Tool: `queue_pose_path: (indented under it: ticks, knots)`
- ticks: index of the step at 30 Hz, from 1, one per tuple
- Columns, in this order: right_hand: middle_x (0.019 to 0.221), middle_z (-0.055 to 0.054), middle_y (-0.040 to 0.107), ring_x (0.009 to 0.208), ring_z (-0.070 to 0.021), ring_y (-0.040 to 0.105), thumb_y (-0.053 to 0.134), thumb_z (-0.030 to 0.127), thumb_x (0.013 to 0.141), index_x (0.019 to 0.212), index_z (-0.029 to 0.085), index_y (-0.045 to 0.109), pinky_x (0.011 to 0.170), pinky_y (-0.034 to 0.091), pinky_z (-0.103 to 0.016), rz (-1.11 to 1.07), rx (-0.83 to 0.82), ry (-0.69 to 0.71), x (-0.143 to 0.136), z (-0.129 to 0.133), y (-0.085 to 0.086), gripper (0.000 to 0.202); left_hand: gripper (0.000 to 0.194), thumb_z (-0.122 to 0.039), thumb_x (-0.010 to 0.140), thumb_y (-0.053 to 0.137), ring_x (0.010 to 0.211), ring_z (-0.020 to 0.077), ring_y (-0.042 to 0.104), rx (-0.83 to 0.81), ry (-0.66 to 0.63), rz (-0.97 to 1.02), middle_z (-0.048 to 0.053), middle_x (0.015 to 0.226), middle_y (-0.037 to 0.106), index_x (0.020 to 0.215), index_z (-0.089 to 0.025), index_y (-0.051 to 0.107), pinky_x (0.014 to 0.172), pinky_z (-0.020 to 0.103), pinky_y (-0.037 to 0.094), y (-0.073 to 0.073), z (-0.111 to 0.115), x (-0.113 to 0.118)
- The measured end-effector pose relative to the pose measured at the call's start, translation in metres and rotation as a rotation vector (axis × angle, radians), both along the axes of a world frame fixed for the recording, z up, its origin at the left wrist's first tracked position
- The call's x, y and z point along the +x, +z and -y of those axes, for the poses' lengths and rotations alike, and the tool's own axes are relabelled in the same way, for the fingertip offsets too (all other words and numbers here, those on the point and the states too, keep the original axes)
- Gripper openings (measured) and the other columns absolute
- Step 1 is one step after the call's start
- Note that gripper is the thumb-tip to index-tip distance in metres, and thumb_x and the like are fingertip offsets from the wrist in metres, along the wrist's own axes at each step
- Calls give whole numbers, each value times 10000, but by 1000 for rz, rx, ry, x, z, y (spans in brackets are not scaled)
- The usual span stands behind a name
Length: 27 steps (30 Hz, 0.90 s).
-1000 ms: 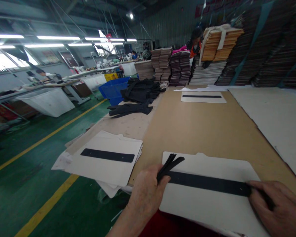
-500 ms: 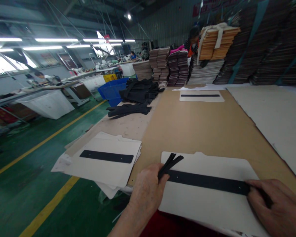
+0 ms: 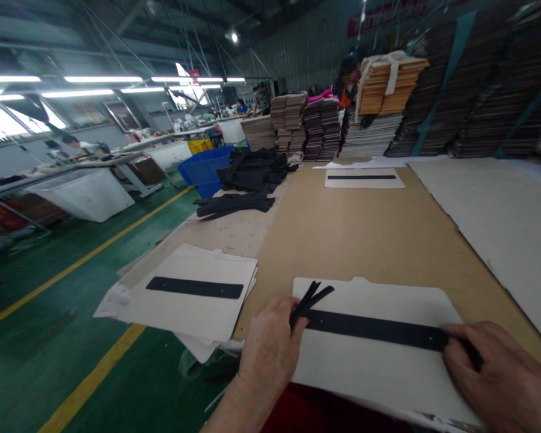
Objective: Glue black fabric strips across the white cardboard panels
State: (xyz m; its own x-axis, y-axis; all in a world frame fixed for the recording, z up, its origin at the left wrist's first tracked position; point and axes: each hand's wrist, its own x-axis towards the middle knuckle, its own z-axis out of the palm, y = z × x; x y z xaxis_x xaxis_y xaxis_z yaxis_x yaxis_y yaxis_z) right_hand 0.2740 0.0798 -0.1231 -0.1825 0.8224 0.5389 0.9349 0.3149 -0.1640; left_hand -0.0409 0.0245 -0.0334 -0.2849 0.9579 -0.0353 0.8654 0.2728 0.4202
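A black strip (image 3: 379, 329) with a small pale mark near each end lies across a white board (image 3: 365, 367) in front of me. My left hand (image 3: 273, 337) is closed on a small bundle of black strips (image 3: 312, 298), whose ends fan out above the thumb. That thumb is at the left end of the flat strip. At the other end, my right hand (image 3: 500, 364) pinches the strip between thumb and fingers; its palm side is partly hidden. To the left, another black strip (image 3: 193, 287) rests on a stack of white boards (image 3: 175, 316).
Farther back on the brown table (image 3: 338, 234) lies one more white board (image 3: 365, 183) with a strip. Loose black strips (image 3: 252, 171) are heaped at the left, by a blue bin (image 3: 202, 171). Tall stacks (image 3: 322, 132) line the back, with a person (image 3: 348, 81) behind them.
The view has shifted slightly, and my right hand and the strip's right end appear a little farther left. Both hands keep their hold.
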Motion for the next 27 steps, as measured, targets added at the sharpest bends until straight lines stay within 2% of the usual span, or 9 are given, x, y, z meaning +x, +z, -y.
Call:
queue_pose_path:
  ticks: [3,6,10,14,19,23,27]
  knots:
    - [945,-43,651,705,-221,654,405,361,892,945,241,596,588,497,-355,20,-30,-19,-8,5,13,232,249,-163,865,560,946,194,665,21,-77,9,23,1141,643,1061,-265,675,890,312,502,0,2,2]
    - [964,-57,650,779,-211,666,377,266,914,962,212,596,715,527,-352,-5,-146,2,-16,8,30,231,445,-11,798,480,992,163,655,-30,-227,-10,-19,1174,648,1077,-297,678,955,283,482,-1,4,2]
    - [970,-87,653,782,-198,669,350,158,894,1019,173,637,744,553,-346,75,-225,101,-15,10,48,314,656,41,765,400,993,162,657,-96,-377,-151,-16,1249,617,1263,-342,590,931,309,513,-7,7,-2]
    - [1030,-104,651,799,-192,667,359,30,817,1231,169,611,711,582,-326,270,-218,214,-12,19,58,504,838,78,734,336,962,175,665,-138,-479,-367,-4,1347,563,1417,-398,430,853,332,548,-5,9,-2]
    - [1079,-129,641,919,-254,652,436,-37,702,1289,160,602,719,607,-354,485,-193,207,-17,31,57,641,861,92,744,295,924,196,674,-260,-507,-527,29,1417,518,1471,-364,358,824,354,568,7,9,8]
    - [1064,-134,646,872,-250,648,437,-47,703,1301,133,591,631,614,-346,556,-190,193,-21,31,58,643,838,77,750,296,920,199,681,-220,-477,-495,41,1393,519,1457,-364,381,812,370,577,0,8,9]
    - [1093,-135,650,982,-264,623,469,-9,728,1240,120,626,852,585,-425,501,-200,286,-21,31,67,551,836,75,710,319,954,192,685,-173,-463,-409,45,1413,490,1428,-339,432,831,364,576,-8,11,6]
